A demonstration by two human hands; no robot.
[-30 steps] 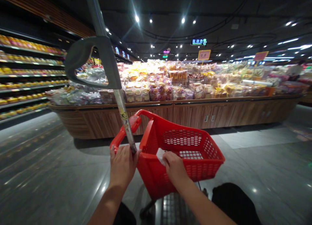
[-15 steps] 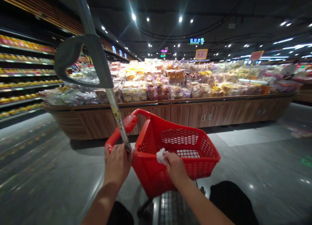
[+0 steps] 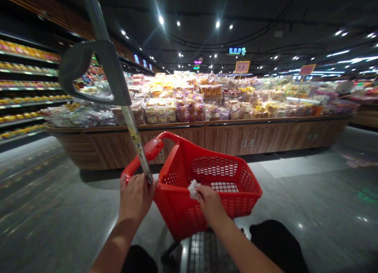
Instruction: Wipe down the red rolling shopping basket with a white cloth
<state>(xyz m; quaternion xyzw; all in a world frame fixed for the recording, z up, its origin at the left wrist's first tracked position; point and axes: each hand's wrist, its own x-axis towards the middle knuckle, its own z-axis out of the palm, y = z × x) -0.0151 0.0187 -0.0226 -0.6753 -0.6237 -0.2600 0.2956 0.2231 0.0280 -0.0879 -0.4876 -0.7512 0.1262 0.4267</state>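
**Left hand:** The left hand (image 3: 136, 198) sits at the near left corner of the basket, over the red rim.
**Left fingers:** The fingers (image 3: 130, 188) are closed narrow around the pole (image 3: 133, 136) at its lower end, where it meets the rim.
**Right hand:** The right hand (image 3: 210, 204) rests at the near rim of the basket, on the inner side of the wall.
**Right fingers:** The fingers (image 3: 203, 194) are bent and narrow, touching the tissue (image 3: 193, 189). Cannot confirm whether the tissue is pinched.
**Tissue:** White, crumpled, at the near rim just beside the right hand.
**Basket:** The basket (image 3: 217, 166) is red perforated plastic, tilted on a wheeled base, directly in front of the person. Interior shows no goods.
**Pole:** Grey metal, rising from the basket to a dark curved grip (image 3: 88, 64), with a worn label (image 3: 135, 135) low on its shaft.
**Table:** The wooden table (image 3: 242, 141) stands well ahead, stacked with bagged bread (image 3: 177, 103).
**Signs:** Price signs (image 3: 242, 66) stand above the table.
**Shelves:** Lit shelves (image 3: 26, 88) of yellow packs line the left side.
**Floor:** Polished grey tile (image 3: 59, 194).
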